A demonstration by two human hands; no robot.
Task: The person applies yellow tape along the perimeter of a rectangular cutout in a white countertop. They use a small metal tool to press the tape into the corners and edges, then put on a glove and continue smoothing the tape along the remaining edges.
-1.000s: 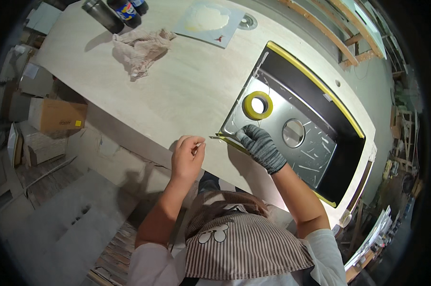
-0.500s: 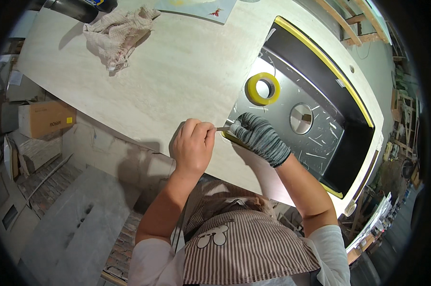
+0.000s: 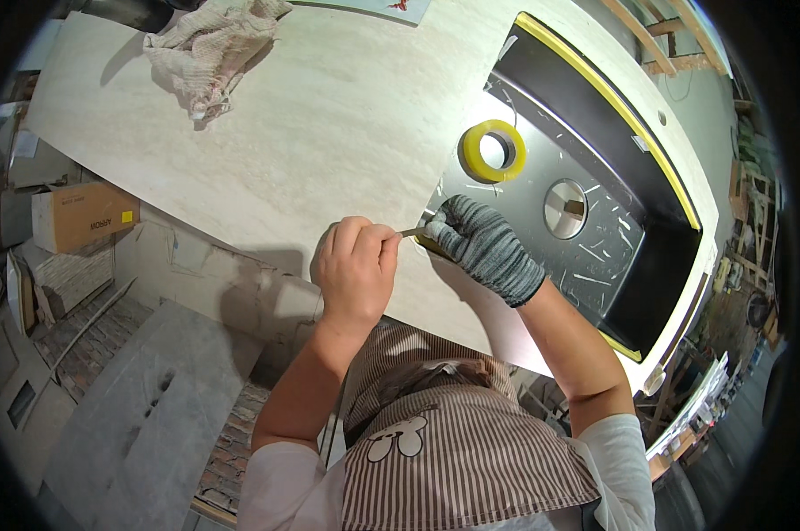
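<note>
My bare left hand is closed in a pinch on one end of a thin, narrow grey strip, perhaps a blade. The other end runs into the closed fingers of my right hand, which wears a grey striped knit glove. Both hands are over the near left corner of a black sink set into a pale countertop. Yellow tape lines the sink's edge, and my gloved hand partly covers it at the near corner. What lies beneath the gloved fingertips is hidden.
Inside the sink are a roll of yellow tape, a round drain hole and scattered white scraps. A crumpled cloth lies on the far left countertop beside a dark cylindrical object. A cardboard box stands lower left.
The view has shifted slightly, so the countertop items sit higher in the picture. Both hands keep their pinch on the strip, which has tilted slightly.
</note>
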